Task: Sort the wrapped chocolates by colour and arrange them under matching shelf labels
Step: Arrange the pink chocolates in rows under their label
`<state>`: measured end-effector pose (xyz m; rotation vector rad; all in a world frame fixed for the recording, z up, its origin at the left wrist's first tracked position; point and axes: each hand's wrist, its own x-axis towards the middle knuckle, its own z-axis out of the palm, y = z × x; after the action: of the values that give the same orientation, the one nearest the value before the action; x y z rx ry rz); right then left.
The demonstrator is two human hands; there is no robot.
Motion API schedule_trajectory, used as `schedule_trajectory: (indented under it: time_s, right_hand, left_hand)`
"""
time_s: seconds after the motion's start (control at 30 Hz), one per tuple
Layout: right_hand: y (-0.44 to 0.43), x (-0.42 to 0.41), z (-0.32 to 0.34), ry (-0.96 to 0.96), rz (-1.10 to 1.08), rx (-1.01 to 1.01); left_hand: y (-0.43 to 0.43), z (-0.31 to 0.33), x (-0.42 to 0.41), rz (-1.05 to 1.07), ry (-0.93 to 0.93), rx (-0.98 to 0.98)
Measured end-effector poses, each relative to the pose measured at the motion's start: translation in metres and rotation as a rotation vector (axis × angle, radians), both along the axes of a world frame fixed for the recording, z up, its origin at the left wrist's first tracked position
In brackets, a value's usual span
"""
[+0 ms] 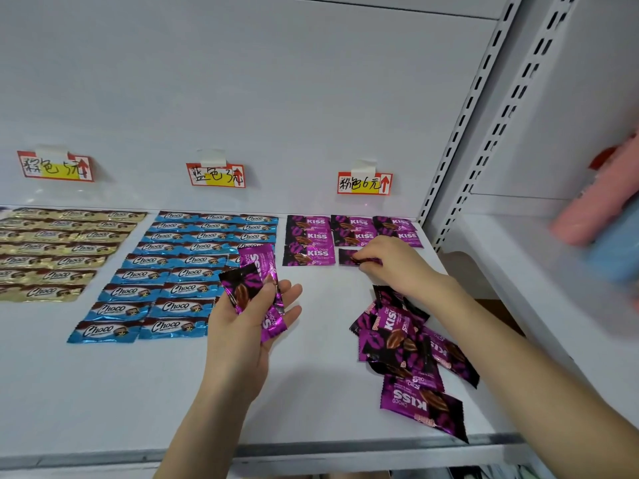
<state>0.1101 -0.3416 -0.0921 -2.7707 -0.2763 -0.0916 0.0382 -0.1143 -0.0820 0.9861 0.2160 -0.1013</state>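
In the head view, the right hand (390,261) pinched a single purple chocolate (349,256) flat against the shelf (138,392). It was setting it just near of the purple rows (349,233) under the right label (364,183), apparently to extend the grid. The left hand (249,326), well apart to the left, gripped a few spare purple chocolates (257,285) under its thumb, probably as a ready supply. A loose purple heap (404,344) lay near the front right, unsorted. The blue rows (186,271) and gold rows (58,250) looked finished under their own labels.
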Motion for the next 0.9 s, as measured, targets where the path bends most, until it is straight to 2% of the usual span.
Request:
schedule_trajectory:
  time_s: [0.43,0.63,0.7,0.77,0.83,0.9]
  right_hand:
    - [0.001,0.011,-0.010,-0.044,0.011,-0.013]
    - [0.003,0.006,-0.005,-0.048,0.000,0.015]
    - [0.008,0.001,0.003,-0.083,-0.052,0.138]
    - [0.018,-0.010,0.016,-0.093,-0.097,0.384]
    - [0.031,-0.024,0.032,-0.058,-0.056,0.572]
    - [0.045,-0.040,0.046,0.013,0.038,0.666]
  left_hand:
    - [0.002,-0.001,-0.001,-0.012,0.023,0.020]
    - [0.004,0.001,-0.002,-0.079,0.031,0.015]
    - [0.004,0.002,-0.003,-0.108,0.022,0.012]
    - [0.003,0.003,-0.004,-0.135,0.007,-0.002]
    - [0.001,0.004,-0.007,-0.178,-0.023,0.005]
    - [-0.002,0.004,-0.010,-0.237,-0.060,0.024]
